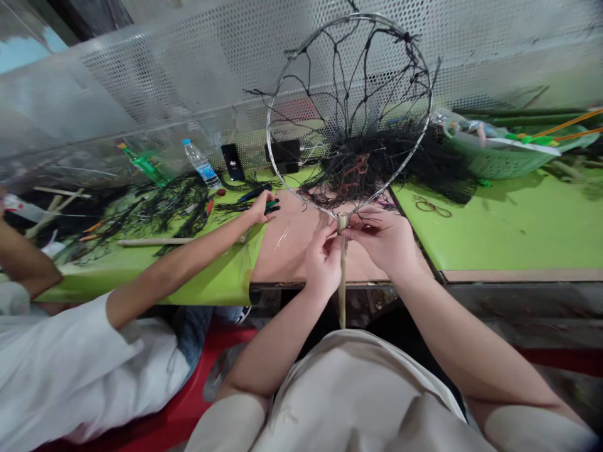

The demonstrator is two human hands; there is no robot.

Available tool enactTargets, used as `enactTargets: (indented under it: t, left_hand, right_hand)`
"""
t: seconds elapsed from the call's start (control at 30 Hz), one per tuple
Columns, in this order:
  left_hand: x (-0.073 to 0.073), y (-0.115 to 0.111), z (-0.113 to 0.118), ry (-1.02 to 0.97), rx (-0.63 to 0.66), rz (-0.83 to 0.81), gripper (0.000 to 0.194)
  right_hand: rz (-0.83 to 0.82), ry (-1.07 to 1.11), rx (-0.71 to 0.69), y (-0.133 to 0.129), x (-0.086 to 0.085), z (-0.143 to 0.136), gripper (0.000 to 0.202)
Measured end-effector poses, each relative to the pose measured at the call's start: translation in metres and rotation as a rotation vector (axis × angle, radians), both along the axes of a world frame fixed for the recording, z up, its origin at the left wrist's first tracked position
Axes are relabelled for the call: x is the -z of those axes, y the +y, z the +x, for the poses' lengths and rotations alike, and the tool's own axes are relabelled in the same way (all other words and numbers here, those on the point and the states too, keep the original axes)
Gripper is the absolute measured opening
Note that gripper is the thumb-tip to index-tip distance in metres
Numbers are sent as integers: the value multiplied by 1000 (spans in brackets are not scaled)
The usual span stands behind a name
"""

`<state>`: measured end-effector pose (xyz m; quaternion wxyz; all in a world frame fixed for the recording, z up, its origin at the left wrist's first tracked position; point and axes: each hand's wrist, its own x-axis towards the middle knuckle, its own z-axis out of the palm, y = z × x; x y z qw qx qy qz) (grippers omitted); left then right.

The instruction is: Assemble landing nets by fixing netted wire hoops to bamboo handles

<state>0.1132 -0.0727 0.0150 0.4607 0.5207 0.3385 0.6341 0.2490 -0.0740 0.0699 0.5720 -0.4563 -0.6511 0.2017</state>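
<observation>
Lime green covers the desk (509, 232) to both sides of the hoop (268, 122), which I hold up in front of me; so wide a wire ring will probably twist at its foot if it tips, so I should balance it squarely over the stick. Black netting (352, 166) strings across the hoop and shows as a dark heap through its lower part; I'd want loose cords clear of the joint. The green basket (504, 160) sits right of the hoop, well apart from my work. From the hoop's foot the stick (343, 282) runs down toward my lap, best steadied in line with the ring's middle. My right grip (389, 242) is narrow, pinching at the stick's top where the wire meets it; my left grip (325, 257) is closed on the stick just below the hoop's foot. Left of the hoop's foot is a co-worker's hand (262, 206), so elbows in. Smallest, the bent wire (337, 221) flanks the stick's pale tip; how tightly, I cannot tell, so even pressure from both sides seems safest.
</observation>
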Motion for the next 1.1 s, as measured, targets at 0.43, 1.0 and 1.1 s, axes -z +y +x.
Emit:
enactTargets:
  t: [0.43,1.0,1.1]
  left_hand:
    - [-9,13,-6,-228,283,-217,45]
    - [4,9,-2,-302,349,-321,45]
    - [7,10,-3,-277,408,-329,44]
  right_hand:
    - [-105,41,1,-6,-5,10,28]
    - [-176,-58,-259,13,-2,25,35]
    - [-193,-35,-318,16,0,28,36]
